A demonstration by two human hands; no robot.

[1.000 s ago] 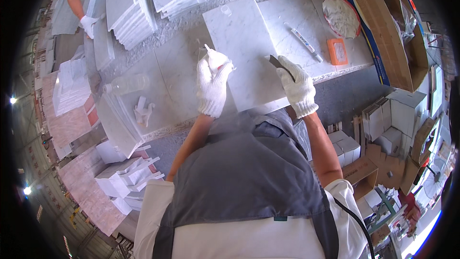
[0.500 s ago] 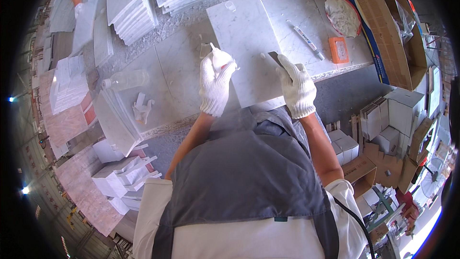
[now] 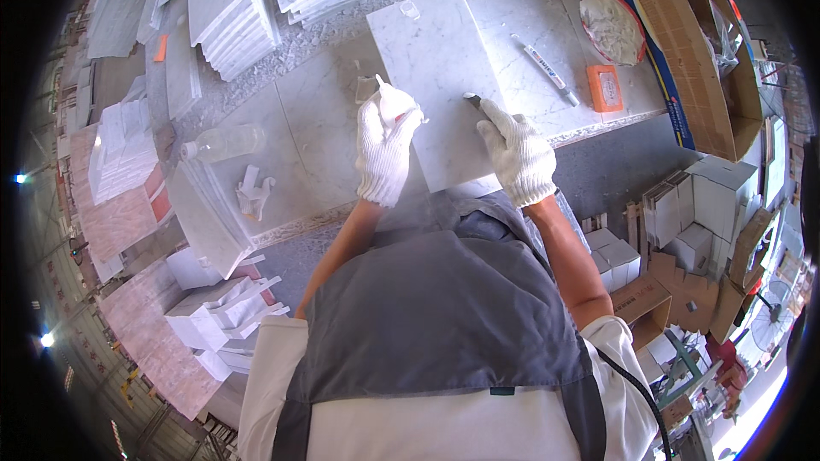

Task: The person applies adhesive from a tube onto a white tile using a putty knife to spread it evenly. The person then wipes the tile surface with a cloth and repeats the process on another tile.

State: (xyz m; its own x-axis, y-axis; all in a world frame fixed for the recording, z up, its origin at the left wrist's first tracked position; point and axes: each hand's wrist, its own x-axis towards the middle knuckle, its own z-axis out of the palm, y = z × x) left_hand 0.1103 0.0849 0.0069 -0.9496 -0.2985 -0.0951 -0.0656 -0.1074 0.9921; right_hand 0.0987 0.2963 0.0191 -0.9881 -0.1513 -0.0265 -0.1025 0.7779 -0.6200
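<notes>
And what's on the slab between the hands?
Near the far end of the slab, a small pale patch. The right hand holds a dark blade over the slab, contact unclear. Anything behind that hand or the left hand is covered.

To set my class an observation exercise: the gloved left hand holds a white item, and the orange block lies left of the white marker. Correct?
Wrong side: the head view shows the orange block right of the white marker; the left hand does hold a white item.

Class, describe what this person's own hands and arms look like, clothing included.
The left hand and right hand wear white, ribbed knit gloves. The forearms are bare up to loose whitish sleeves. A black cord runs beside the right sleeve.
</notes>
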